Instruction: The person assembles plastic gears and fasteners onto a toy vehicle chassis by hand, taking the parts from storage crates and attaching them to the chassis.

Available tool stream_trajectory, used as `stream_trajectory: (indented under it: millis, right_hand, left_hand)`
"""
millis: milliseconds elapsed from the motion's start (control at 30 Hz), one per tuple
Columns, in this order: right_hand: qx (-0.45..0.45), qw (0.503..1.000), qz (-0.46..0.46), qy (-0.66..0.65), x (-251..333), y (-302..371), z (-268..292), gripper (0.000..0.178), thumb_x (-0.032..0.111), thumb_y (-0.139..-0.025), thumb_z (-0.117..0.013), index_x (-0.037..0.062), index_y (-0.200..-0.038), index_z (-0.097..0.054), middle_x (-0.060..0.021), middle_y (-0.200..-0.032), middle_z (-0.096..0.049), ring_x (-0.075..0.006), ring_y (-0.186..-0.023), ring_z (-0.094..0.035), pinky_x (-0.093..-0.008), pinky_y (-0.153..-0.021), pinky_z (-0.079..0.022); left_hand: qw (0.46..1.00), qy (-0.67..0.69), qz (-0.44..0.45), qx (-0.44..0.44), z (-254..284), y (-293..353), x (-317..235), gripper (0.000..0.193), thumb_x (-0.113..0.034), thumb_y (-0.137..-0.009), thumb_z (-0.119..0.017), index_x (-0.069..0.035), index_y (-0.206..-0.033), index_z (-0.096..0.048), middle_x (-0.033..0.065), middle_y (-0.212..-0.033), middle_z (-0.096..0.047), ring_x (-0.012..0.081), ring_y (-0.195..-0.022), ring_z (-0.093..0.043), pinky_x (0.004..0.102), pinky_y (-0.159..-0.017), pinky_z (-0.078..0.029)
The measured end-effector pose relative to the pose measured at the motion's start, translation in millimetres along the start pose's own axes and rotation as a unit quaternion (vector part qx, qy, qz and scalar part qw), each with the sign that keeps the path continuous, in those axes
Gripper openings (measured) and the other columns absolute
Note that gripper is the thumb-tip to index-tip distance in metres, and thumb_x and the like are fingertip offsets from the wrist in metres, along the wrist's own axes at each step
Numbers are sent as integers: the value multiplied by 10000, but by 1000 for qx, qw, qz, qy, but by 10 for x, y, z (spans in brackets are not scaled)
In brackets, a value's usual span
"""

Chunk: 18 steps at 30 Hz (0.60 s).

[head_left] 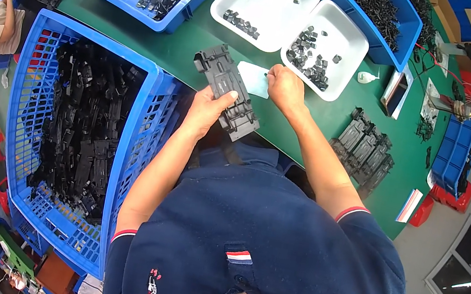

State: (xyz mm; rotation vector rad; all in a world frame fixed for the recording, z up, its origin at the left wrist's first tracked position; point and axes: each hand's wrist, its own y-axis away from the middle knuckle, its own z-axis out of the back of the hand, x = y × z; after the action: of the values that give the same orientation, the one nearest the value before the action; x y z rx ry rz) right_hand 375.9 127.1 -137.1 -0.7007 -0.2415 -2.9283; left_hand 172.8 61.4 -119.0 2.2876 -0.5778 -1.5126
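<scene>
My left hand grips a long black plastic chassis-like part, its thumb pressed on the top face. The part is tilted over the front edge of the green table. Just right of it, my right hand is closed with the fingertips pinched together; whatever they hold, if anything, is too small to make out. Under and beside those fingertips lies a pale sheet. Two white trays with small black pieces stand beyond my hands.
At my left, a large blue crate holds many similar black parts. More chassis-like parts lie at the right. Blue bins of small black pieces line the back. A small white bottle stands by the trays. Another person is at far left.
</scene>
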Motion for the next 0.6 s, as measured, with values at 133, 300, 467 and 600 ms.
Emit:
stream_trajectory:
  millis: [133,300,467,600]
  right_hand:
    - [-34,995,-27,-95,-28,108,53,90,119,-781,-607,38,-819,-614,-182,-780,-639,-338,-733,-627,-431,-661,-494]
    - [42,888,-238,-390,-43,136,135,59,66,-802,-616,7,-805,-618,-32,-740,-639,-83,-564,-558,-221,-516,-444]
    - [78,847,-246,-465,80,165,459,55,52,-793,-611,9,-828,-612,-49,-755,-638,-98,-601,-595,-217,-511,-462]
    - [37,819,-168,-548,205,276,568,76,6,-821,-613,-6,-895,-599,-74,-807,-640,-103,-664,-618,-218,-556,-504]
  left_hand:
    - [1000,5,17,11,-4,-42,43,298,-138,-844,-667,-13,-1106,-600,36,-1020,-641,119,-928,-585,278,-858,-454]
    - [999,18,31,24,-12,-65,75,311,-135,-842,-666,-11,-1118,-596,43,-1039,-636,126,-953,-580,284,-880,-446]
    - [1000,11,21,12,-47,-48,36,310,-127,-848,-660,-4,-1124,-589,47,-1044,-635,122,-949,-579,283,-879,-446]
    - [1000,2,-11,-1,-92,71,-115,270,-125,-860,-650,-6,-1098,-602,37,-1019,-641,105,-905,-584,265,-838,-461]
